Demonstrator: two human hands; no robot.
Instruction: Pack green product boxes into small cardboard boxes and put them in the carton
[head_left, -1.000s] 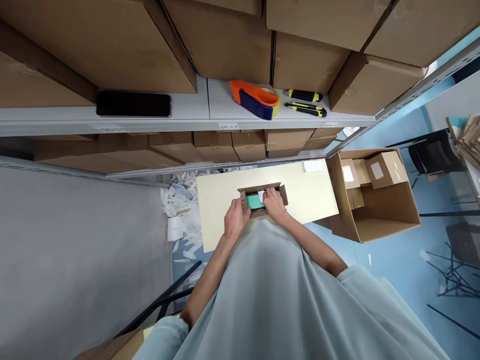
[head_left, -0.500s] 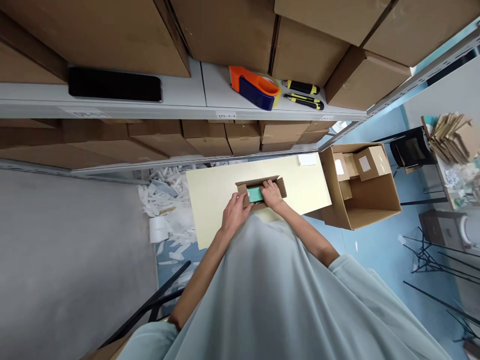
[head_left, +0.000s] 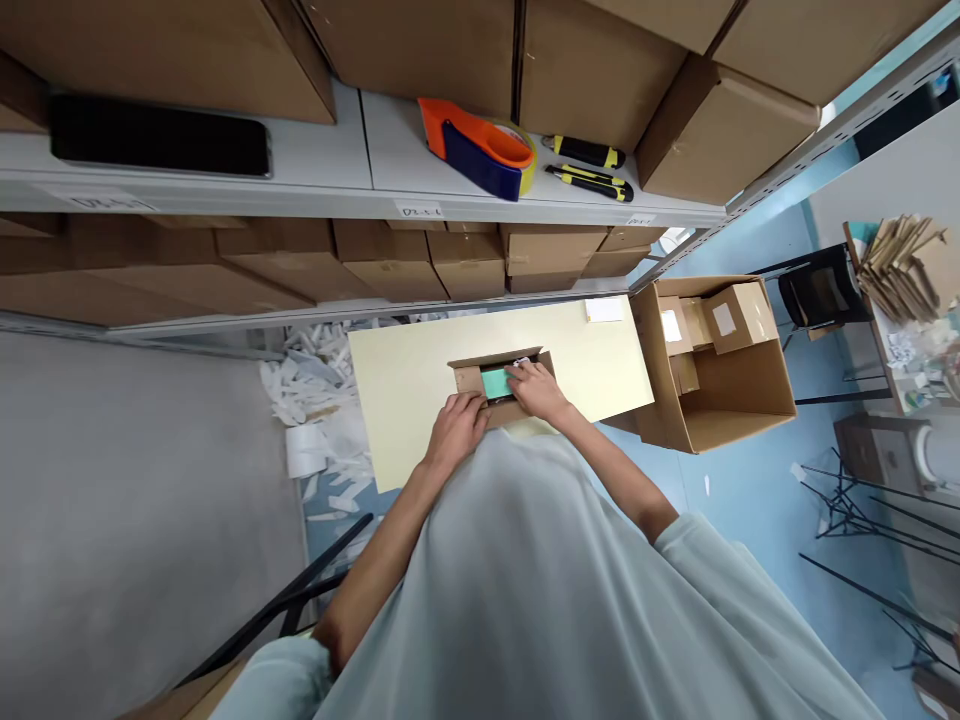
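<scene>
The left hand (head_left: 456,430) slid along the small open brown cardboard box (head_left: 506,412). Its bent fingers: can't tell if pinching. Long pale-yellow desk (head_left: 409,400), blue floor (head_left: 720,510).

Wears a loose, softly folded, pale blue-green top (head_left: 525,580) at six o'clock, with short left sleeve (head_left: 285,665) at seven, right sleeve (head_left: 705,560) at four. Leaves left hand (head_left: 457,430) and right hand (head_left: 537,388) bare. Looks thin, perhaps.

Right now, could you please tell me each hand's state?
Left hand: at the open box, grip unclear.
Right hand: at the green item inside, grip unclear.
</scene>
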